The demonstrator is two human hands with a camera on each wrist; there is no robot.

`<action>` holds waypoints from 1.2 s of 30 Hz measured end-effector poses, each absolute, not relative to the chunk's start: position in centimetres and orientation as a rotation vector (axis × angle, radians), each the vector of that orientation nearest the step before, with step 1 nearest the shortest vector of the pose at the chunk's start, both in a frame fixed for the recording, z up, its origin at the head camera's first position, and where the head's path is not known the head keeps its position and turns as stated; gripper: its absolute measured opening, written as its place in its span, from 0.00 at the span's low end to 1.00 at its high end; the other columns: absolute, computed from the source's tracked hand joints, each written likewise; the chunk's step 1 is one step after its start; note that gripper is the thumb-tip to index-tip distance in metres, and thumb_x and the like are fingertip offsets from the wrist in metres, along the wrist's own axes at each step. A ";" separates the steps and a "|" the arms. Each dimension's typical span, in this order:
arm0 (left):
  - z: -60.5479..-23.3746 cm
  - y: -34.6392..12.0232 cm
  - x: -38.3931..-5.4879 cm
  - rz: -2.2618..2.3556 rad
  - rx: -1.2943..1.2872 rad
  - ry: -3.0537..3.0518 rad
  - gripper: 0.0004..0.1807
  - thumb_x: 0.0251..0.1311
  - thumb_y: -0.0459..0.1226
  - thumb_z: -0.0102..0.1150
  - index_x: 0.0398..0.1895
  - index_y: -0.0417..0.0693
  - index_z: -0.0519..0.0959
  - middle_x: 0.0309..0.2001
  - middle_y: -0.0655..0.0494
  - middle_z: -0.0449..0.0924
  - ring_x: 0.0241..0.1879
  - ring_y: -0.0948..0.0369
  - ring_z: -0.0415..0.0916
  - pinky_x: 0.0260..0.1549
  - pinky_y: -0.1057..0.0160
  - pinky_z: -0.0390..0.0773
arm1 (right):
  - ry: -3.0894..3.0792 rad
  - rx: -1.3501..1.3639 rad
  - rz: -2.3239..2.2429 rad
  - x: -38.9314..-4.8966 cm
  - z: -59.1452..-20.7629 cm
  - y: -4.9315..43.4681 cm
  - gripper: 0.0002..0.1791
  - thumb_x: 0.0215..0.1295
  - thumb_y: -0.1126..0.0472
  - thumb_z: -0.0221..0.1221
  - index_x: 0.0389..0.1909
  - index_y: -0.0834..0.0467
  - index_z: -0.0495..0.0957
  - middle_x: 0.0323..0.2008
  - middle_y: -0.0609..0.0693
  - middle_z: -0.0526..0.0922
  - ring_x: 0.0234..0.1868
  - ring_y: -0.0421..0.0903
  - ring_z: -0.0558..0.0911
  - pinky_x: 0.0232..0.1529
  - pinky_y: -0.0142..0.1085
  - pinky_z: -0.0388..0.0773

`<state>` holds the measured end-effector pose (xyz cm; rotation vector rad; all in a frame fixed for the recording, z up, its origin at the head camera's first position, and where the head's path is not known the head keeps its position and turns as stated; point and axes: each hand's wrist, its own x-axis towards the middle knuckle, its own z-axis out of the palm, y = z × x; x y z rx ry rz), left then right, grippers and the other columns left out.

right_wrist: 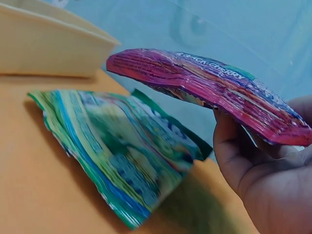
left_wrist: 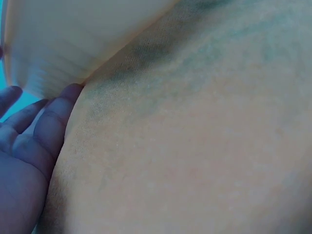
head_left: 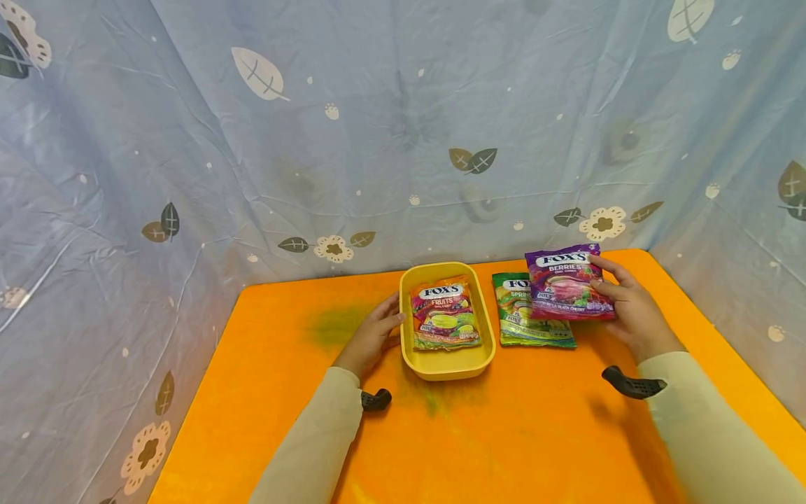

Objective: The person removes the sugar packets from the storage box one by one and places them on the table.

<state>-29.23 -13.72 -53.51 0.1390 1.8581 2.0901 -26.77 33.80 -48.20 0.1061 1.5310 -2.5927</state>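
My right hand (head_left: pixel 636 311) grips a purple candy bag (head_left: pixel 563 290) by its right side, raised above the table. In the right wrist view that bag is seen edge-on, with fingers beneath it. Partly covered by it in the head view, a green candy bag (head_left: pixel 525 329) lies on the table. A yellow rectangular container (head_left: pixel 443 365) stands to the left, with an orange-red candy bag (head_left: pixel 446 318) lying face up inside. My left hand (head_left: pixel 373 334) rests against the container's left wall, its fingers extended along the side in the left wrist view.
An orange table (head_left: pixel 283 392) lies under everything. Blue patterned cloth (head_left: pixel 378 140) hangs behind it and along both sides. A black wrist strap piece (head_left: pixel 632 383) juts out from the right sleeve, and a similar black piece (head_left: pixel 376 400) from the left.
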 end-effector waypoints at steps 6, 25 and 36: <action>-53.6 -13.7 -29.4 2.105 0.125 1.838 0.35 0.83 0.37 0.53 0.89 0.51 0.59 0.84 0.49 0.59 0.75 0.48 0.70 0.66 0.46 0.78 | 1.556 0.177 -2.581 -26.4 -48.8 35.5 0.36 0.85 0.58 0.57 0.88 0.37 0.59 0.68 0.47 0.63 0.49 0.44 0.87 0.49 0.39 0.88; -53.5 -13.6 -29.2 2.100 0.131 1.851 0.35 0.84 0.37 0.53 0.89 0.51 0.58 0.84 0.48 0.59 0.75 0.47 0.69 0.67 0.45 0.77 | 1.693 0.343 -2.446 -25.2 -50.4 40.5 0.39 0.83 0.51 0.60 0.87 0.29 0.57 0.59 0.39 0.65 0.44 0.39 0.85 0.45 0.36 0.88; -53.6 -13.6 -29.3 2.108 0.140 1.845 0.34 0.84 0.38 0.53 0.89 0.51 0.59 0.84 0.50 0.60 0.74 0.48 0.70 0.66 0.46 0.77 | 1.716 0.379 -2.346 -25.4 -51.3 41.6 0.40 0.84 0.50 0.58 0.89 0.32 0.52 0.59 0.42 0.64 0.43 0.41 0.86 0.44 0.39 0.89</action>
